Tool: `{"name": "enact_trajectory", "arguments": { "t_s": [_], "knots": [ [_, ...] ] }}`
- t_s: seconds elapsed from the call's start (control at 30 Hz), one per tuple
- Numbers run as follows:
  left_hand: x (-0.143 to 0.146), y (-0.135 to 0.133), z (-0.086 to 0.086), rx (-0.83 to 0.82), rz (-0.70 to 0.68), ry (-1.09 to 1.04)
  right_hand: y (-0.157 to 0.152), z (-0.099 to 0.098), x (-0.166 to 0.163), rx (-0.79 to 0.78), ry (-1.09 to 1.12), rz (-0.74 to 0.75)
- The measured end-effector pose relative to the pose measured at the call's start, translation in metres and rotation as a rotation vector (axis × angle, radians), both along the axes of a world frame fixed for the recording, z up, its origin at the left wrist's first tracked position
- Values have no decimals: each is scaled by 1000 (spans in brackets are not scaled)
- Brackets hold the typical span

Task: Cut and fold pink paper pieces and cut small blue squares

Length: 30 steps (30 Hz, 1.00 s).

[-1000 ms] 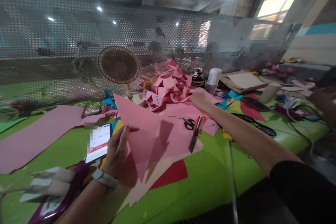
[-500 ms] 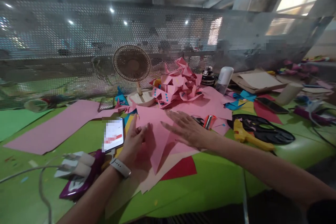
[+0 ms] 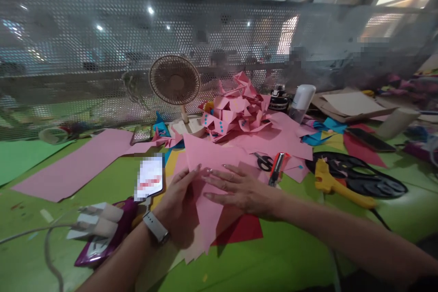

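Observation:
A folded sheet of pink paper [image 3: 214, 157] lies in front of me, its pointed corner hanging toward the near edge. My left hand [image 3: 183, 191] grips its left side, the thumb at the edge and the other fingers partly hidden. Across the paper's right part my right hand [image 3: 244, 189] lies flat with fingers spread. Under them are more paper sheets, with a red sheet [image 3: 241, 230] showing below. Just beyond my right hand are black-handled scissors [image 3: 264, 162] and an orange-and-black box cutter [image 3: 278, 169].
A pile of folded pink paper pieces [image 3: 239, 109] sits behind, beside a small fan [image 3: 175, 80]. To the left are a lit phone [image 3: 150, 175] and a purple power strip [image 3: 102, 242] with plugs. A yellow glue gun [image 3: 342, 187] rests at the right on a black holder [image 3: 376, 180].
My right hand has slid nearer along the paper, uncovering the scissors and box cutter. My left index finger has drawn back from the far corner and curled in. The view has shifted slightly.

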<state>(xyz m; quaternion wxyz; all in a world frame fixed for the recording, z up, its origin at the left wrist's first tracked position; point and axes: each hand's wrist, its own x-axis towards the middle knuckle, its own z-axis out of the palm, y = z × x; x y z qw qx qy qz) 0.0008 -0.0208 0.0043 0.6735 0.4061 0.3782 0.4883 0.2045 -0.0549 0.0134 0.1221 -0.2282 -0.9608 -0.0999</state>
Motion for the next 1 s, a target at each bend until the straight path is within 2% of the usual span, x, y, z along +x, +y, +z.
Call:
{"name": "enact_trajectory", "arguments": {
  "t_s": [0.2,0.33,0.43,0.53,0.7,0.8,0.9,1.0],
  "knots": [
    [5,-6,0,-47,-59,-19,0,-2,4,-67,4,56],
    [6,-11,1,-63,-182,-15,2,-9,7,-88,76,71],
    [7,-13,2,-60,-251,28,5,-18,7,-71,216,101],
    [7,-13,5,-7,-261,82,5,-24,6,-46,451,111],
    [5,-11,7,74,-224,130,-1,-19,4,-173,699,-18],
    [2,-9,3,46,-195,49,-1,-13,5,-76,706,62],
    [-3,-4,0,37,-46,-8,7,-10,12,54,595,141],
    [-7,0,0,4,113,20,22,-13,25,115,565,29]
  ]
}}
